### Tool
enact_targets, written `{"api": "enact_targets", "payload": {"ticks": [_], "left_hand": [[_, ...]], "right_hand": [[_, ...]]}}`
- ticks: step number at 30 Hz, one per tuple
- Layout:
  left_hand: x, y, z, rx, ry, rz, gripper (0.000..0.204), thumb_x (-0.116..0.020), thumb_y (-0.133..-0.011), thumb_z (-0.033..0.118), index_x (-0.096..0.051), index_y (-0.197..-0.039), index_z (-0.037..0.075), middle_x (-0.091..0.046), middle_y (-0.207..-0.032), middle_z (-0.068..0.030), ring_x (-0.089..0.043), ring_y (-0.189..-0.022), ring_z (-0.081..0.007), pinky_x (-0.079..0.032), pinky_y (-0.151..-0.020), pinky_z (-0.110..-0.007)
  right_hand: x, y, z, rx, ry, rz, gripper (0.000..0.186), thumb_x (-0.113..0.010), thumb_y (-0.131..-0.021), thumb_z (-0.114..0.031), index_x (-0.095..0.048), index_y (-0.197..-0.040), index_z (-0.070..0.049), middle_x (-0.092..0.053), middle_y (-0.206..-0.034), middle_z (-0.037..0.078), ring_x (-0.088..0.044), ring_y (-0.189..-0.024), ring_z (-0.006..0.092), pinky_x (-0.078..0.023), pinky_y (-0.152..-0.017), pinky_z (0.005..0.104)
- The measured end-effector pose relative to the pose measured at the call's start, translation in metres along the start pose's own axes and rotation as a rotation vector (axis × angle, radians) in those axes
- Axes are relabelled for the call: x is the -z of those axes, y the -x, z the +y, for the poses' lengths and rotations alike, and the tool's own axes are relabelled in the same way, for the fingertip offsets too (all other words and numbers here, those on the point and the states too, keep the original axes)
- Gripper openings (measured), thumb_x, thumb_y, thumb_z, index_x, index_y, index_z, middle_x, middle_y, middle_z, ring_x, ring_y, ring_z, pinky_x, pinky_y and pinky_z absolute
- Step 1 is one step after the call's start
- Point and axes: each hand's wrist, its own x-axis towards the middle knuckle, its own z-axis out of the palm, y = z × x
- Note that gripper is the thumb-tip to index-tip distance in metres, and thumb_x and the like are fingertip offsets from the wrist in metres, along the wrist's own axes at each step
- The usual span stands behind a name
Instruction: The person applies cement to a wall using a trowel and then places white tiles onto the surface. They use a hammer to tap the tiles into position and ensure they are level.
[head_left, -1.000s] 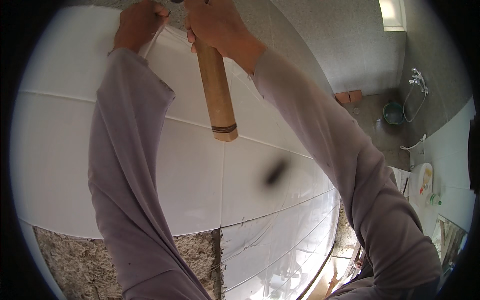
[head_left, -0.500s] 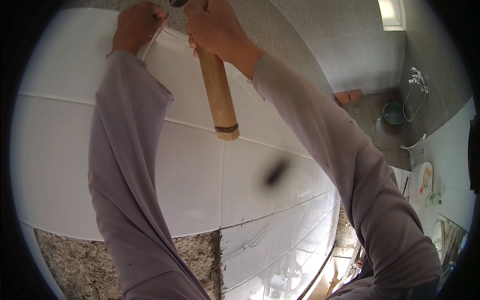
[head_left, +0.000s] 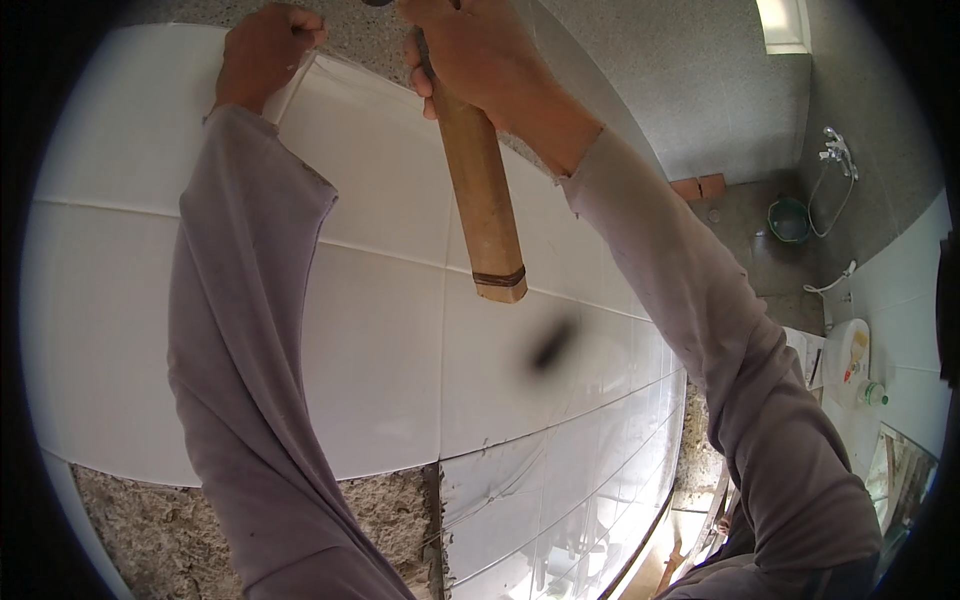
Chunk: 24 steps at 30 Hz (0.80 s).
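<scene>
My right hand [head_left: 480,50] is wrapped round the thick wooden handle of a hammer [head_left: 478,200], its butt hanging down over the white wall tiles [head_left: 370,350]. Dark wire is bound near the handle's end. Only a dark bit of the head shows at the upper edge of the view. To the left, my left hand [head_left: 262,55] is closed at the top edge of the tiles, beside a narrow upright tile edge. What its fingers pinch, if anything, is hidden. Above the tiles runs bare grey wall [head_left: 352,30].
Rough mortar [head_left: 385,510] is exposed below the tiles at lower left. On the right are a green basin [head_left: 788,220] on the floor, red bricks [head_left: 698,187], a shower fitting [head_left: 838,150], and a white ledge [head_left: 850,340] with a plastic bottle [head_left: 872,393]. A dark blur hangs mid-view.
My right hand has swung right with the hammer, away from my left hand, its handle end now lower. My left hand stays near the tile edge, shifted slightly left.
</scene>
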Motion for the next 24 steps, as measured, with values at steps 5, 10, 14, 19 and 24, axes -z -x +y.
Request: {"api": "enact_targets", "payload": {"ticks": [5,10,14,19,24], "left_hand": [[0.006,0.001,0.011,0.051,-0.092,-0.101,0.024,-0.067,-0.080,0.026,-0.073,-0.095,0.009,-0.072,-0.089,-0.0103,-0.069,-0.084,-0.0267,-0.051,-0.079,-0.037],[0.007,0.000,0.012,-0.005,-0.117,-0.114,0.023,-0.066,-0.080,0.025,-0.073,-0.095,0.008,-0.072,-0.089,-0.0102,-0.069,-0.085,-0.0264,-0.051,-0.078,-0.037],[0.002,-0.001,-0.004,-0.126,-0.109,-0.059,0.022,-0.065,-0.081,0.024,-0.072,-0.093,0.008,-0.072,-0.087,-0.0099,-0.068,-0.082,-0.0263,-0.051,-0.077,-0.037],[0.008,0.004,0.009,-0.043,-0.055,-0.072,0.021,-0.065,-0.080,0.021,-0.071,-0.093,0.006,-0.071,-0.086,-0.0100,-0.068,-0.080,-0.0263,-0.051,-0.075,-0.037],[0.005,0.007,0.011,-0.009,0.002,-0.043,0.021,-0.063,-0.080,0.019,-0.070,-0.093,0.005,-0.070,-0.087,-0.0127,-0.068,-0.081,-0.0269,-0.051,-0.076,-0.037]], "right_hand": [[0.004,-0.001,-0.006,0.022,-0.019,-0.052,0.023,-0.045,-0.096,-0.023,-0.049,-0.088,-0.002,-0.052,-0.057,0.007,-0.053,-0.042,0.0176,-0.045,-0.037,0.0330],[-0.002,-0.006,-0.003,0.021,-0.004,-0.048,0.025,-0.046,-0.095,-0.024,-0.050,-0.089,0.000,-0.053,-0.058,0.008,-0.054,-0.043,0.0185,-0.046,-0.038,0.0334],[-0.010,-0.006,0.000,0.027,0.018,-0.027,0.025,-0.046,-0.095,-0.023,-0.051,-0.089,0.001,-0.054,-0.059,0.009,-0.055,-0.043,0.0194,-0.047,-0.039,0.0344],[-0.018,-0.014,0.003,-0.053,0.064,-0.013,0.025,-0.046,-0.094,-0.022,-0.051,-0.089,0.002,-0.054,-0.059,0.009,-0.056,-0.044,0.0205,-0.048,-0.040,0.0352],[-0.015,-0.015,0.012,-0.010,0.047,-0.063,0.025,-0.046,-0.094,-0.022,-0.051,-0.088,0.002,-0.055,-0.059,0.010,-0.057,-0.044,0.0214,-0.048,-0.040,0.0357]]}}
